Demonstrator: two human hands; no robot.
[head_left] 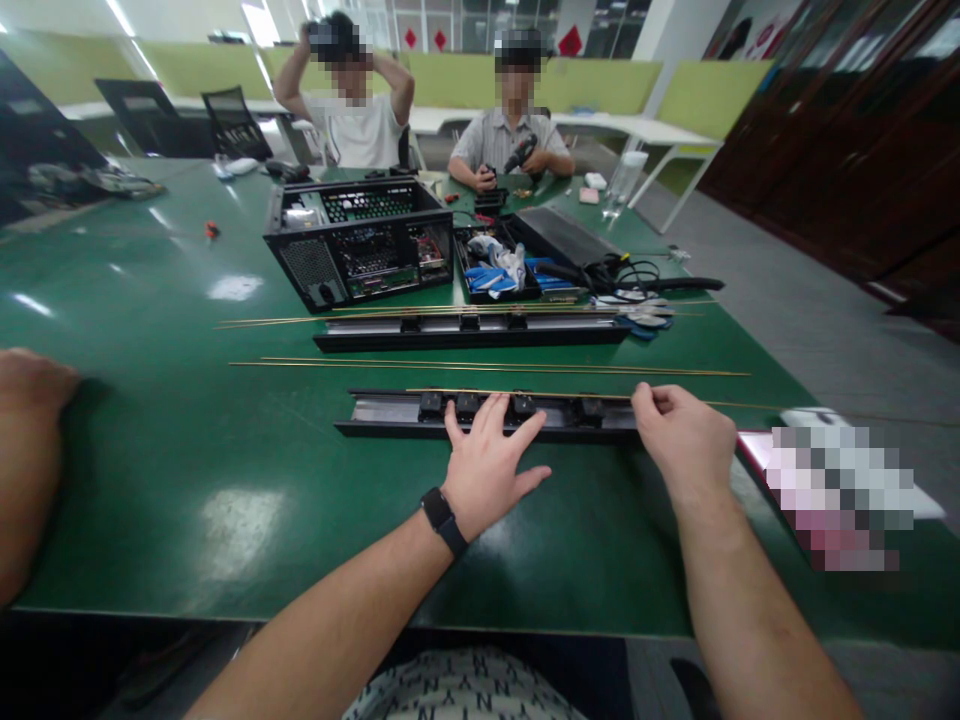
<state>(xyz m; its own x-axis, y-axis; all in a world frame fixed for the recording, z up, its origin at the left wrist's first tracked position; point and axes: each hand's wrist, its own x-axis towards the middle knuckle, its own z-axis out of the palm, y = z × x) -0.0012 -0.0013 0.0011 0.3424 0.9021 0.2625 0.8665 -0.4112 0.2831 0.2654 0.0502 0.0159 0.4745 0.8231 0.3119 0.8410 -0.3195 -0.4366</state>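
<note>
Nearest, see the left hand (484, 470) laid over the near track (577, 433), fingers fanned apart, tips among the black blocks (430, 405) and up to the track's far edge; on that wrist, a black watch (442, 518). At the near track's right end, find the right hand (686, 440), thumb and forefinger pinched together, apparently clamped on a thin brass rod (739, 405). Trace that rod along the near track's far edge and out past its right end.

Judge the rod light, smooth and springy, likely to whip or bend if lifted by one end; best pinched lightly at two spread points. Judge the near track stiff and fairly heavy, best held by its long outer walls, minding the blocks, possibly free to slide.

Left of the near track, well apart, note another person's hand (34, 390) above the green table (150, 520). Right of the near track, note a blurred pale item (832, 490) close to the rod's overhang: liable to snag; cannot tell whether touching.

Just beyond the near track, mind the loose rods (637, 370), easily knocked; then the far track (480, 342), roughly parallel. Farther beyond the near track, see an open computer case (330, 265), a glove-filled tray (461, 265) and tangled cables (637, 275). Farthest across from it, see two co-workers, one holding a power drill (520, 153).
</note>
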